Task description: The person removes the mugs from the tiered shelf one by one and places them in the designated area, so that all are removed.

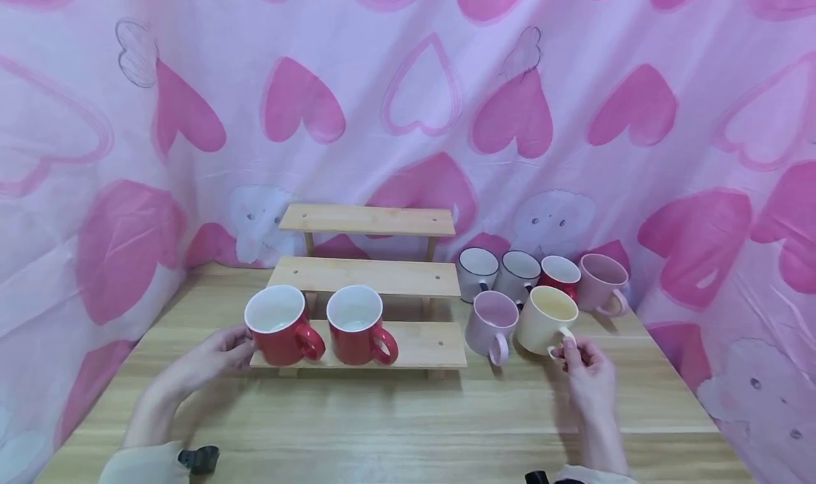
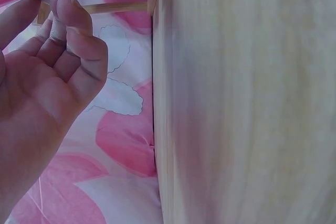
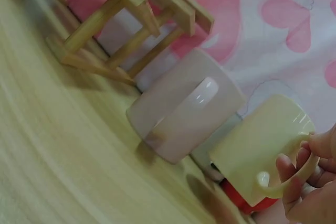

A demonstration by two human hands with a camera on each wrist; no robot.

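Note:
In the head view, my right hand (image 1: 589, 378) pinches the handle of a cream mug (image 1: 545, 321). The right wrist view has thumb and fingers on that handle, and the cream mug (image 3: 262, 145) looks slightly raised from the table. Just left of it stands a small lavender mug (image 1: 487, 324). My left hand (image 1: 213, 356) is at the left end of the lowest shelf (image 1: 423, 346), beside a red mug (image 1: 274, 328); its loosely bent fingers (image 2: 86, 51) hold nothing visible. A second red mug (image 1: 353, 328) stands on that shelf, both handles pointing right.
Above the lowest shelf are a bare middle shelf (image 1: 366, 277) and top shelf (image 1: 366, 220). Behind the cream mug stand two white mugs with dark rims (image 1: 477, 271), another red mug (image 1: 561, 275) and a larger mauve mug (image 1: 602, 278). A heart-patterned curtain (image 1: 421, 94) surrounds the table (image 1: 382, 427).

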